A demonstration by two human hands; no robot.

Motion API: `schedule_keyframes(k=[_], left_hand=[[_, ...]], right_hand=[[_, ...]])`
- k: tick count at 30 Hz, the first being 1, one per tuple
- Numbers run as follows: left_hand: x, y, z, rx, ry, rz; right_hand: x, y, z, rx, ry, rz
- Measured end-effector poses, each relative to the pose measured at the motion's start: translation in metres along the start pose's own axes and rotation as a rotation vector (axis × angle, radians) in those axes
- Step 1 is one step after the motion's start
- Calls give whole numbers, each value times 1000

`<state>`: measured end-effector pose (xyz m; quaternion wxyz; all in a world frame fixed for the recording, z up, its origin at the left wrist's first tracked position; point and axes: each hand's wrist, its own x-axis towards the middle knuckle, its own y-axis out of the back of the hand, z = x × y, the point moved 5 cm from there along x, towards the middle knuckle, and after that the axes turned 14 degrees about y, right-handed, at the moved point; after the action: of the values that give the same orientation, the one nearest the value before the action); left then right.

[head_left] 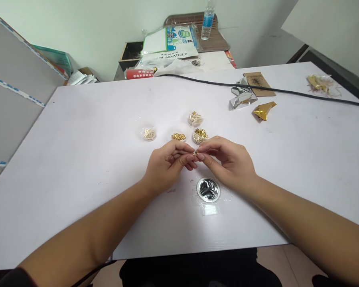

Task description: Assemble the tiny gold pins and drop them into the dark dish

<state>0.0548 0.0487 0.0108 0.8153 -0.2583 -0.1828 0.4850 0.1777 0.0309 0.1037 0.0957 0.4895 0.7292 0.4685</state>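
The left hand (164, 167) is held over the desk (92, 139) with its grip narrow, thumb and fingers pinched on a gold piece (195, 152). The same piece is met from three o'clock by the right hand (227, 163), its grip likewise pinched on it. The piece is held just above the desk, between the two sets of fingertips.

The work is judged to be in mid-course: the pin dishes are well filled, and no finished pieces are seen laid out.

From the hands, a left dish (149, 134) is seen at ten o'clock, a middle dish (178, 136) at eleven, and a back dish (195, 118) at twelve. A near dish (200, 136) is set just beside the right fingers. A tin (208, 189) of dark parts is placed at six o'clock. Foil packets (242, 97) and a cable (287, 91) are seen well apart at two o'clock. Nothing is found in the way.
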Motion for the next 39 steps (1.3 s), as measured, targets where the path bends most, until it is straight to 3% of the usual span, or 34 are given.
schedule_keyframes(k=[5, 12, 39], left_hand=[[1, 1, -6, 43, 53, -3], [1, 3, -5, 197, 14, 6], [0, 1, -8, 99, 76, -3]], right_hand=[[1, 1, -4, -63, 74, -13], [3, -1, -6, -84, 90, -45], [-1, 0, -5, -62, 21, -6]])
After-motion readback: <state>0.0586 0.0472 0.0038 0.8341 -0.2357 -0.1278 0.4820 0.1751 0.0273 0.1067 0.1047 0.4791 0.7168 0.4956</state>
